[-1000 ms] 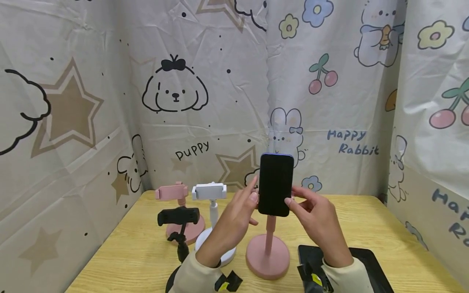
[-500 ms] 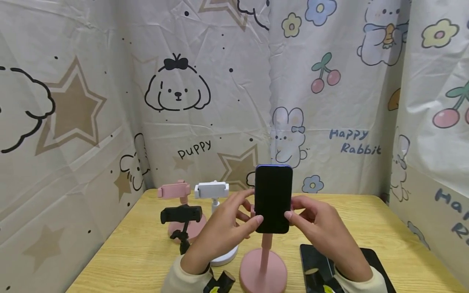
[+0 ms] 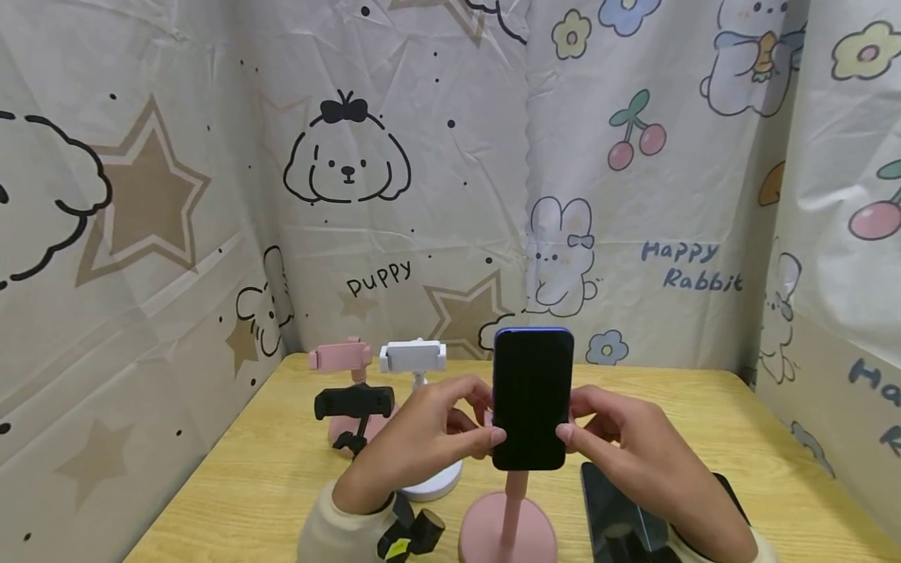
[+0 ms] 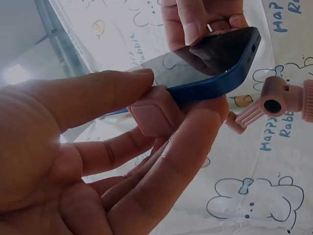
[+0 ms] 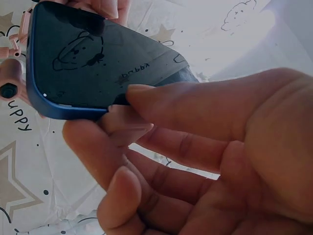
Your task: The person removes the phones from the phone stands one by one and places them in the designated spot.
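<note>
A smartphone (image 3: 533,399) with a dark screen and blue frame stands upright on a pink phone stand (image 3: 517,516). In the left wrist view the stand's pink clamp end (image 4: 156,112) wraps the phone's edge. My left hand (image 3: 429,438) pinches that edge and clamp end, thumb in front and fingers behind. On the opposite edge my right hand (image 3: 633,446) pinches the phone, its thumb lying over the screen side in the right wrist view. A pink clamp end (image 5: 124,125) shows there too, partly covered by the thumb. The phone hides the middle of the clamp.
To the left stand a pink phone stand (image 3: 341,356), a white one (image 3: 413,357) and a black one (image 3: 354,403). A black flat tablet-like thing (image 3: 612,500) lies under my right forearm on the wooden table (image 3: 232,469). Printed curtains (image 3: 394,234) enclose the back and sides.
The phone has come lower in the head view, seated in the pink stand's clamp. My left fingers have gone from stretched beside the phone to pinching its edge. The right hand keeps its hold.
</note>
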Action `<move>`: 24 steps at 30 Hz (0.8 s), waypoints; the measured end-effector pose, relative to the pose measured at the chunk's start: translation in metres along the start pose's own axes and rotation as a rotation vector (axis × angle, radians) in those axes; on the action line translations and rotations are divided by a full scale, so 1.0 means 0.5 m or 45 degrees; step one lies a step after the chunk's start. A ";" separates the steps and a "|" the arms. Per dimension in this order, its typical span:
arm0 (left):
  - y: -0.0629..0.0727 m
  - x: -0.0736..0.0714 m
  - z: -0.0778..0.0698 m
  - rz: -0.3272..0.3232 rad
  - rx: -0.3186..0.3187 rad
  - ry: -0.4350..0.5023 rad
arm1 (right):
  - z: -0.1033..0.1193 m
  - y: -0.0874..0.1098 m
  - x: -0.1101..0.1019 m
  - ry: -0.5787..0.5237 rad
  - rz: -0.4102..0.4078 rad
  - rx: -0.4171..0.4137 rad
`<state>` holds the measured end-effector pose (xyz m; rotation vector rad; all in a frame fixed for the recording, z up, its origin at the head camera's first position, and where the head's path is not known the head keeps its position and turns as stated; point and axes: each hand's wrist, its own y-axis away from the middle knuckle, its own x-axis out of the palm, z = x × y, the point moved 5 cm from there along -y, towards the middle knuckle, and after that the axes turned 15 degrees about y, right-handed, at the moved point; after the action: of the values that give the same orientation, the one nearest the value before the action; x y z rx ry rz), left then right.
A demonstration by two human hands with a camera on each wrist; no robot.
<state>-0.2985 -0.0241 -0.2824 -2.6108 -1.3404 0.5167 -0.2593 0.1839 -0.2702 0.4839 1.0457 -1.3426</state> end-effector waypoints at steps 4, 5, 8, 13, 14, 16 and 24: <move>-0.001 -0.003 -0.002 0.004 0.016 -0.034 | 0.001 0.001 -0.002 0.009 -0.004 -0.009; -0.001 -0.004 -0.002 -0.004 0.017 -0.049 | 0.001 0.001 -0.002 0.007 -0.005 -0.011; -0.002 -0.010 0.001 -0.031 0.017 -0.092 | 0.002 0.002 -0.002 -0.001 -0.009 -0.021; -0.003 -0.016 0.005 -0.035 0.013 -0.124 | 0.003 0.002 -0.002 -0.011 -0.010 -0.014; -0.003 -0.017 0.005 -0.031 0.015 -0.125 | 0.003 0.002 -0.002 -0.012 -0.011 -0.007; -0.003 -0.019 0.005 -0.023 0.018 -0.128 | 0.003 0.002 -0.002 -0.013 -0.012 0.010; -0.001 -0.024 0.003 -0.019 0.027 -0.146 | 0.002 0.005 0.000 -0.009 -0.009 0.045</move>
<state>-0.3059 -0.0334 -0.2808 -2.5871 -1.3786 0.6843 -0.2568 0.1839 -0.2702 0.5018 1.0197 -1.3698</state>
